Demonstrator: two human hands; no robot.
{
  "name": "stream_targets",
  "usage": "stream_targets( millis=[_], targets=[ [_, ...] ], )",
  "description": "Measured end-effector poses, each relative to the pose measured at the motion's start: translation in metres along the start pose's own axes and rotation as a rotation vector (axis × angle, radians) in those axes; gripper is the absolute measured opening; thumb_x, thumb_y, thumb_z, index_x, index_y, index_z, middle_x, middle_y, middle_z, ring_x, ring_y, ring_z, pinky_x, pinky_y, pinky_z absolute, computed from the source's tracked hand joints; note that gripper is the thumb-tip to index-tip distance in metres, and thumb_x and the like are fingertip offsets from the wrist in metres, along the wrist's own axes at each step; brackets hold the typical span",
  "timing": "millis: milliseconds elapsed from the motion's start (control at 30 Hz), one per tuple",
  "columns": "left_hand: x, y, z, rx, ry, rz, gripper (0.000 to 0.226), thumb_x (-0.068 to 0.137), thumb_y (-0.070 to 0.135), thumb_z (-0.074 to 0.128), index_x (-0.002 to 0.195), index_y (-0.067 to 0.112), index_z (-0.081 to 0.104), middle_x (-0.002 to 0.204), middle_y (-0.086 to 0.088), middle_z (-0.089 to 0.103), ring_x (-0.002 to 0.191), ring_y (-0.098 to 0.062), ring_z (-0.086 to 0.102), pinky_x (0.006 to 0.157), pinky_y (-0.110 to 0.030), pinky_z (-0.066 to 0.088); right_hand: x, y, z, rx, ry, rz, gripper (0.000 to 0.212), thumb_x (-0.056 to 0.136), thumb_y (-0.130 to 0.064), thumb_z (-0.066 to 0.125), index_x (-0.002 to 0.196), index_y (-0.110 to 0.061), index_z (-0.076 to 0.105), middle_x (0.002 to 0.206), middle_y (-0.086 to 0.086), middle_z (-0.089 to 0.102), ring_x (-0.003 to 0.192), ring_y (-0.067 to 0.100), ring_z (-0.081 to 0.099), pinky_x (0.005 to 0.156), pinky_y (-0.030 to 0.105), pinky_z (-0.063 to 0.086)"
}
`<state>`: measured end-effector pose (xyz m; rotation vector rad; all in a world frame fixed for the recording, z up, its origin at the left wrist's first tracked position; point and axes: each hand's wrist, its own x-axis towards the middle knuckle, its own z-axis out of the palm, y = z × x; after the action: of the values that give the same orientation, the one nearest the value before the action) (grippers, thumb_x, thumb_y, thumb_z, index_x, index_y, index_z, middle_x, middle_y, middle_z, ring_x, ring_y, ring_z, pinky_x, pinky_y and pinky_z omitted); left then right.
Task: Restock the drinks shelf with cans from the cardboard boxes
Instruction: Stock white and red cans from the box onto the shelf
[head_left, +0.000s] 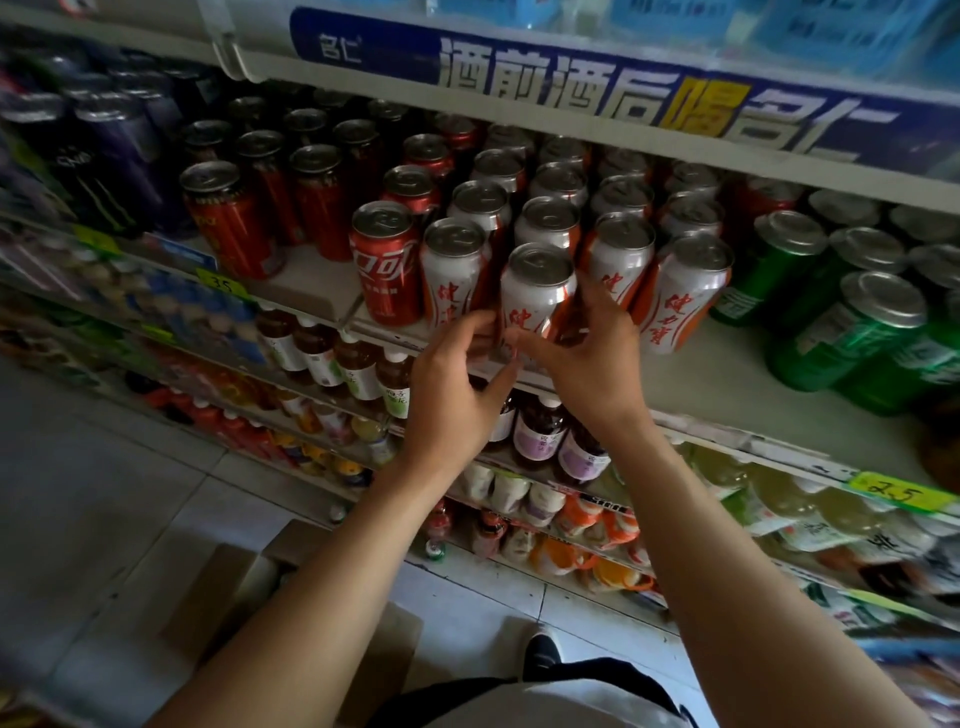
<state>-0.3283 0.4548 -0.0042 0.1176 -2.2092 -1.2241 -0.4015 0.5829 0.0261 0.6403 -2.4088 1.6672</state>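
— Where's the white aluminium can with red lettering and orange stripes (537, 291)?

— At the front lip of the white metal drinks shelf (748, 379), roughly at the picture's centre, standing upright ahead of rows of like cans. Red cola can (384, 262) at its 9 o'clock, green cans (852, 332) out at 3 o'clock.

— And the grip?

— Left hand (457, 387) at the can's 7 o'clock, fingers curled onto its lower left side. Right hand (592, 358) at 5 o'clock, fingers curved around the lower right side, thumb reaching across below. Both clasping the one can.

— Boxes?

— Brown cardboard box (244, 587) down on the pale tiled floor (104, 493) at 7 o'clock, flaps open.
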Motion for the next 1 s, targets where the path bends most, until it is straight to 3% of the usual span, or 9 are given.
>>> stream_targets(
  millis=[167, 400, 500, 600, 767, 900, 1000],
  targets=[
    [0.011, -0.005, -0.008, 0.021, -0.026, -0.008, 0.03, 0.085, 0.023, 0.074, 0.11, 0.01, 0.063, 0.098, 0.005, 0.069, 0.087, -0.005, 0.067, 0.071, -0.028, 0.057, -0.007, 0.006, 0.005, -0.052, 0.042, 0.006, 0.058, 0.073, -0.029, 0.086, 0.119, -0.013, 0.056, 0.088, -0.014, 0.063, 0.075, -0.006, 0.06, 0.064, 0.008, 0.044],
    [0.011, -0.01, -0.013, -0.022, -0.064, 0.002, 0.027, 0.086, 0.019, 0.074, 0.109, 0.009, 0.065, 0.099, 0.003, 0.07, 0.09, -0.006, 0.068, 0.075, -0.027, 0.059, -0.008, 0.014, 0.007, -0.218, 0.035, -0.02, 0.053, 0.072, -0.039, 0.086, 0.111, -0.013, 0.06, 0.099, -0.002, 0.069, 0.085, 0.008, 0.066, 0.069, 0.016, 0.053],
    [0.009, -0.014, -0.017, 0.001, -0.019, 0.024, 0.019, 0.085, 0.013, 0.073, 0.102, 0.009, 0.067, 0.092, 0.003, 0.07, 0.088, -0.006, 0.067, 0.074, -0.028, 0.058, -0.008, 0.012, 0.01, -0.215, 0.038, -0.008, 0.051, 0.074, -0.038, 0.085, 0.111, -0.013, 0.061, 0.098, -0.005, 0.07, 0.085, 0.005, 0.066, 0.068, 0.012, 0.051],
    [0.007, -0.016, -0.022, 0.076, 0.053, 0.077, 0.013, 0.084, 0.017, 0.075, 0.091, 0.009, 0.068, 0.086, 0.005, 0.068, 0.084, -0.005, 0.065, 0.073, -0.024, 0.055, -0.009, 0.008, 0.015, -0.217, 0.059, 0.007, 0.053, 0.074, -0.04, 0.085, 0.112, -0.013, 0.06, 0.096, -0.005, 0.071, 0.083, 0.005, 0.067, 0.068, 0.018, 0.054],
    [0.011, -0.021, -0.029, 0.09, 0.006, 0.044, 0.021, 0.083, 0.018, 0.075, 0.1, 0.01, 0.065, 0.095, 0.003, 0.068, 0.09, -0.007, 0.064, 0.08, -0.025, 0.054, -0.011, 0.005, 0.02, -0.242, 0.087, 0.004, 0.054, 0.076, -0.04, 0.083, 0.114, -0.012, 0.057, 0.096, -0.006, 0.07, 0.083, 0.006, 0.067, 0.068, 0.018, 0.054],
    [0.009, -0.022, -0.035, 0.06, -0.074, 0.051, 0.023, 0.085, 0.013, 0.072, 0.107, 0.011, 0.065, 0.102, 0.004, 0.067, 0.097, -0.006, 0.063, 0.079, -0.024, 0.056, -0.014, 0.008, 0.024, -0.287, 0.085, 0.008, 0.055, 0.079, -0.043, 0.077, 0.118, -0.012, 0.054, 0.1, -0.007, 0.067, 0.089, 0.013, 0.068, 0.073, 0.035, 0.058],
    [0.001, -0.022, -0.044, 0.06, -0.081, 0.084, 0.023, 0.086, 0.013, 0.071, 0.108, 0.009, 0.065, 0.106, 0.004, 0.067, 0.102, -0.004, 0.062, 0.084, -0.02, 0.052, -0.017, 0.01, 0.024, -0.38, 0.029, 0.003, 0.076, 0.08, -0.054, 0.072, 0.137, -0.012, 0.042, 0.121, 0.004, 0.064, 0.11, 0.023, 0.063, 0.085, 0.045, 0.056]
  ],
)
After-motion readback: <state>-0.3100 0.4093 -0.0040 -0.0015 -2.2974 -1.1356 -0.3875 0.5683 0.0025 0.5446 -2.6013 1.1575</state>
